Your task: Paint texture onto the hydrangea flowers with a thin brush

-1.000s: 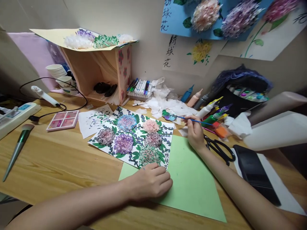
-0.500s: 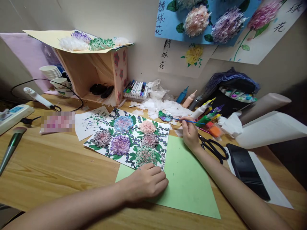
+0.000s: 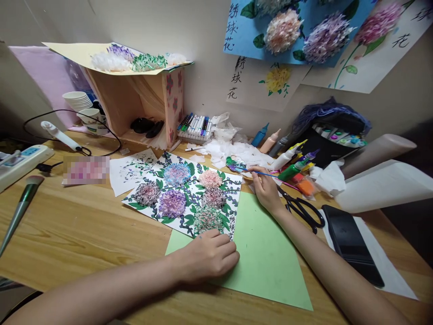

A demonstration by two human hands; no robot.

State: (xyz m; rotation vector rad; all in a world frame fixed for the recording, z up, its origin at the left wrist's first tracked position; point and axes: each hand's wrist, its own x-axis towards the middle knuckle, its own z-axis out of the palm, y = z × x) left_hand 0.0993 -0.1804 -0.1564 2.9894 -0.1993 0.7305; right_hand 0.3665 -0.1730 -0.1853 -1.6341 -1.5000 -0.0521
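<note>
My right hand [image 3: 266, 188] pinches a thin blue paintbrush [image 3: 260, 172]. Its tip is at a small patch of green, blue and purple paint [image 3: 232, 162] among crumpled white tissue. Below, my left hand [image 3: 214, 253] rests with curled fingers over the lower edge of a white sheet [image 3: 189, 192] bearing raised, fluffy flowers in several colours, painted green leaves, dark sprigs and handwritten characters. The left fingertips are hidden. Part of a light green sheet [image 3: 270, 266] lies under the painting and my left hand.
Black scissors [image 3: 301, 210] and a black phone-like device [image 3: 352, 243] lie to the right. Behind them stand paint bottles [image 3: 292, 169] and a paper roll [image 3: 389, 185]. A marker box [image 3: 194, 126], paint-spotted paper [image 3: 130, 171], a large brush [image 3: 22, 210] and a power strip [image 3: 23, 164] are further left.
The view has shifted slightly, so the scene sits a little further right. My right hand has moved slightly left with the paintbrush, towards the paint. My left hand stays on the sheet's edge.
</note>
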